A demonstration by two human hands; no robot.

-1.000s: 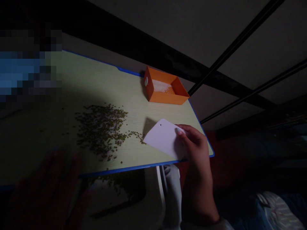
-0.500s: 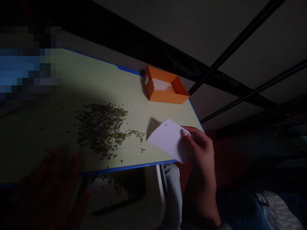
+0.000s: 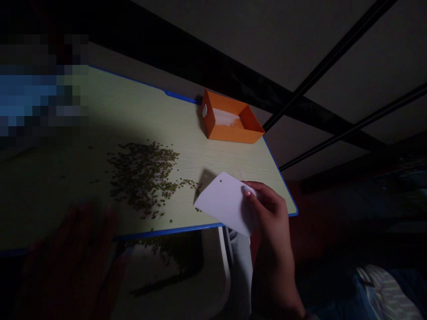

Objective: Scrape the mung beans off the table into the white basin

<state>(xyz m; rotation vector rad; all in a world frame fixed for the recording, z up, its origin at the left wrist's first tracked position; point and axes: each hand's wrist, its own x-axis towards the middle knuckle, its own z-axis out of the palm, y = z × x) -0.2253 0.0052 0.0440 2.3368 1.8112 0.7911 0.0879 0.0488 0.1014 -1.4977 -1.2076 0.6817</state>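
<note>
While the right hand (image 3: 271, 213) pinches a white card (image 3: 222, 202) over the near right edge of the table (image 3: 133, 111), the dim left hand (image 3: 73, 253) is spread at the near left. Small green grains (image 3: 143, 178) lie scattered left of the card; an orange box (image 3: 231, 134) stands at the far right.

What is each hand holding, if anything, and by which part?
The right hand holds a white card by its picture-right side, thumb on top. The left hand is too dark to tell.
</note>
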